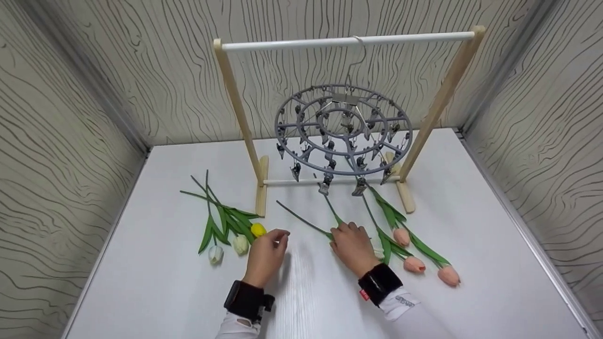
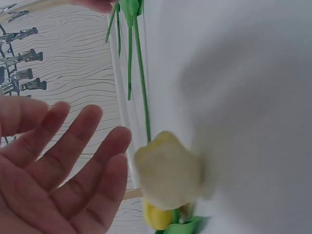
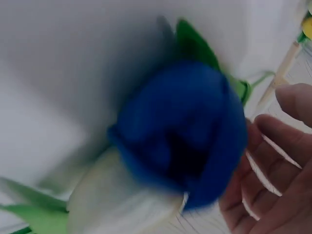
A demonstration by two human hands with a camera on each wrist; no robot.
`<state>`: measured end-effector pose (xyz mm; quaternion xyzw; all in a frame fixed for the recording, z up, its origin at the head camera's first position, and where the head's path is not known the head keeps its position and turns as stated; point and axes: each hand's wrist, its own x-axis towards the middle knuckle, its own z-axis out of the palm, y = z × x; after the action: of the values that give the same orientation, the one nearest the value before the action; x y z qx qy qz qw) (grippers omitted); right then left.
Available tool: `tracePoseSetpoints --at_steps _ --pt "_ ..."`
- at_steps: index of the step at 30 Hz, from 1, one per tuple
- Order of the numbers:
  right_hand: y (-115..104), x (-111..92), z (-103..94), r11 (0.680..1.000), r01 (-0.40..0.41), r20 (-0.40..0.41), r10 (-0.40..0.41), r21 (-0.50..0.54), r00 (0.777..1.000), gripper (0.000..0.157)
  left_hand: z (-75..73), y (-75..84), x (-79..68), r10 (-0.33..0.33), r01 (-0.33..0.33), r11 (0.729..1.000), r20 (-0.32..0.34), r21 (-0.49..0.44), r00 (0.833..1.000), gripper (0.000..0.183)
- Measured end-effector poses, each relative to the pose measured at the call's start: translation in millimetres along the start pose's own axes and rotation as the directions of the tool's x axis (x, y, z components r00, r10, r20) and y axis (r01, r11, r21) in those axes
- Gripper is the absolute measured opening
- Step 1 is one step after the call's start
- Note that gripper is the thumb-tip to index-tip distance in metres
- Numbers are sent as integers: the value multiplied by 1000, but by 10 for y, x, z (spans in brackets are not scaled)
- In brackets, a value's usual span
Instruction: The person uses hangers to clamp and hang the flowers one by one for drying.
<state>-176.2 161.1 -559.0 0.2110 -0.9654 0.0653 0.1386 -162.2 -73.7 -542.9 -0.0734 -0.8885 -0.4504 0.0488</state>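
Note:
My left hand (image 1: pixel 266 256) is beside a yellow tulip (image 1: pixel 258 230), its fingers loosely bent with nothing between them. A cream tulip (image 2: pixel 168 170) appears close to those fingers in the left wrist view. My right hand (image 1: pixel 352 245) is low over two green-stemmed flowers (image 1: pixel 306 219) in the middle of the table. In the right wrist view, a blue tulip (image 3: pixel 180 131) is beside the right fingers (image 3: pixel 278 165), with a gap between thumb and index finger. A white tulip (image 3: pixel 122 200) lies beside the blue one. From the head, my hand hides the blue bloom.
A round grey clip hanger (image 1: pixel 344 129) hangs from a wood-and-white rack (image 1: pixel 306 44) behind the hands. Pink tulips (image 1: pixel 414 264) lie to the right. Two pale tulips (image 1: pixel 215 254) lie at the left, beside the yellow one. Patterned walls (image 1: pixel 179 70) enclose the white table (image 1: pixel 165 301).

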Motion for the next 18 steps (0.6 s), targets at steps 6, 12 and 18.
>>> tracePoseSetpoints --at_steps 6,12,18 --pt "-30 -10 111 995 -46 -41 43 -86 998 21 20 -25 -96 -66 66 995 0 -70 998 16" --pt "-16 -50 88 993 -78 -109 68 -90 992 15 65 37 -102 -29 29 992 6 -121 1000 17" --pt "-79 -100 -61 995 -97 -140 95 -10 986 10 85 82 -91 -82 90 984 57 -151 995 24"
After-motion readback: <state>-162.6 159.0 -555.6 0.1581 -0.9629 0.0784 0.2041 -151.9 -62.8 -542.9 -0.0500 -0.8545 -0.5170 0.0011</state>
